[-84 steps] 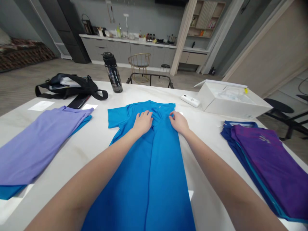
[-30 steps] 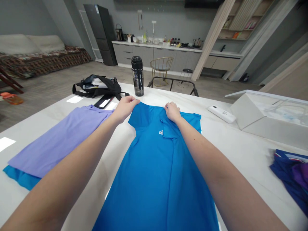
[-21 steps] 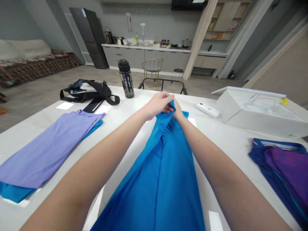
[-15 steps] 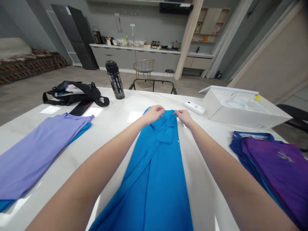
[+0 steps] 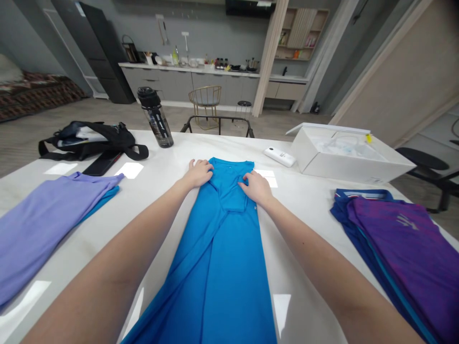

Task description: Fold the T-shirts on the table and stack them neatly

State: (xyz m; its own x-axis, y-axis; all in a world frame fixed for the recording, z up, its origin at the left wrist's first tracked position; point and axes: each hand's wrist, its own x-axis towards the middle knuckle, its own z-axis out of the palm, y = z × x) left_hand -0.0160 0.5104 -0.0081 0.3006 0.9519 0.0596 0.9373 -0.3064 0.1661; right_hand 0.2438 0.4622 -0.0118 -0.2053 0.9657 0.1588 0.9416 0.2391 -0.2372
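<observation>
A blue shirt (image 5: 233, 253) lies lengthwise on the white table in front of me, its sides folded inward and its collar end pointing away. My left hand (image 5: 199, 173) rests at the upper left edge of the shirt, fingers somewhat apart and lying on the fabric. On the other side, my right hand (image 5: 257, 188) is over the upper right part, thumb and fingers closed on the cloth near the folded sleeve. Part of the shirt's right edge is hidden under that hand.
Left on the table (image 5: 158, 210) are a lavender garment (image 5: 57, 215) over a blue one, a phone (image 5: 102, 163), a black bag (image 5: 93, 138) and a bottle (image 5: 156, 117). Right are a white device (image 5: 279, 156), an open white box (image 5: 344, 162) and folded purple and navy clothes (image 5: 405, 239).
Both hands have left the collar edge. The left moved out to the shirt's left side; the right came nearer along its right side. The view has shifted slightly right.
</observation>
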